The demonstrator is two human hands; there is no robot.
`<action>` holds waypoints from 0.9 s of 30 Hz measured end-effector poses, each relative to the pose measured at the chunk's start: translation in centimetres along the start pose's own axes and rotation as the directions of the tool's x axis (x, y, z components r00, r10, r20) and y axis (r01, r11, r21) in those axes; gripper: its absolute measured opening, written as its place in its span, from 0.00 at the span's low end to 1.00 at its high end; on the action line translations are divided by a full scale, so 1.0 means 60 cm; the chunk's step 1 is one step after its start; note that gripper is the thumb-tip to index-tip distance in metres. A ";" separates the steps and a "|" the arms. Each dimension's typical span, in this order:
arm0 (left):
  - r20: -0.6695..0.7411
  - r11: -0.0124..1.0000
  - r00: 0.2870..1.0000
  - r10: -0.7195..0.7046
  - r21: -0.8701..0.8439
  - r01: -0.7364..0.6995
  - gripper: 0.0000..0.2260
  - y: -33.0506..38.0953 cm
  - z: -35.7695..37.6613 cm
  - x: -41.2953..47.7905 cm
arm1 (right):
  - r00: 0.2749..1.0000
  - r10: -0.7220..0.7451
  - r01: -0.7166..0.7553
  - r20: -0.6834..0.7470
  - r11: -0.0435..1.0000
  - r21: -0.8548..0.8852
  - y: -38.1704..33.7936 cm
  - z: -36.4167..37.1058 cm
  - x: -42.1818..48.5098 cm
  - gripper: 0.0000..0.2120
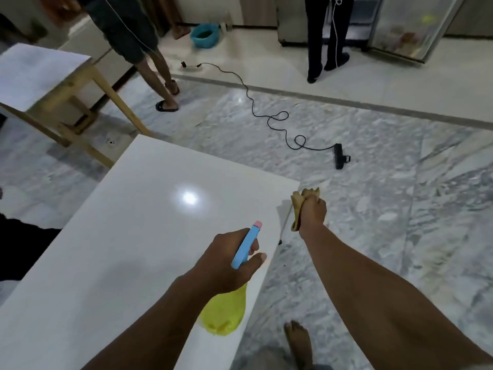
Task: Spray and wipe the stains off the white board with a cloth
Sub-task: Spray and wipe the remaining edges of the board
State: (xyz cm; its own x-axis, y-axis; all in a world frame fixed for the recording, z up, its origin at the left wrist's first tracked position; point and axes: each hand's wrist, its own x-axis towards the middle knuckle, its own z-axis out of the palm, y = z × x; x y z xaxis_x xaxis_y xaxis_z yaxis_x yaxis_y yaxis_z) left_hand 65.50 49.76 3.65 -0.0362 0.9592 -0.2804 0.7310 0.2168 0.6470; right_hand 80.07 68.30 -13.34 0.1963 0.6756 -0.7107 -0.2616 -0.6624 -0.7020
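Spraying is judged the step in hand: the spray bottle [246, 245], gripped by the left hand [226, 265] above the right edge of the white board [133, 236], should be aimed squarely at the surface, while the cloth [298, 201], bunched in the fisted right hand [312, 212] just beyond that edge, is held ready.

Glossy white board [120, 249], grey marble floor [400, 209], black cable [266, 120] and power strip [339, 156] on it
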 end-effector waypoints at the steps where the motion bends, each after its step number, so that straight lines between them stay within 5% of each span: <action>1: -0.007 1.000 1.000 0.011 0.001 -0.011 0.16 -0.005 0.001 0.010 | 0.999 -0.034 0.034 -0.006 0.999 -0.016 -0.003 0.018 0.015 0.14; 7: -0.044 0.997 0.996 -0.074 -0.038 0.073 0.10 -0.042 0.002 0.036 | 0.950 -0.310 0.307 0.049 0.887 -0.346 0.022 0.103 0.054 0.27; 12: -0.082 0.990 0.991 -0.109 -0.095 0.101 0.09 -0.078 -0.003 0.032 | 0.841 -0.537 0.484 0.070 0.687 -0.543 0.065 0.110 0.061 0.26; 16: -0.086 0.990 0.990 -0.108 -0.099 0.099 0.08 -0.087 0.002 0.023 | 0.799 -0.588 0.526 0.131 0.575 -0.627 0.082 0.106 0.063 0.23; 27: -0.109 0.994 0.991 -0.084 -0.082 0.075 0.08 -0.104 0.005 -0.056 | 0.786 -0.586 0.549 0.196 0.518 -0.656 0.187 0.070 -0.042 0.22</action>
State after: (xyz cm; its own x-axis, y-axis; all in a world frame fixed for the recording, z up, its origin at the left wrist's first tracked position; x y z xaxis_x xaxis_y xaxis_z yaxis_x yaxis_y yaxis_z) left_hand 61.29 45.11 0.34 -0.1715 0.9517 -0.2548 0.6677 0.3024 0.6803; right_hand 72.68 60.49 -19.21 0.1227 0.9827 -0.1385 0.5919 -0.1845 -0.7846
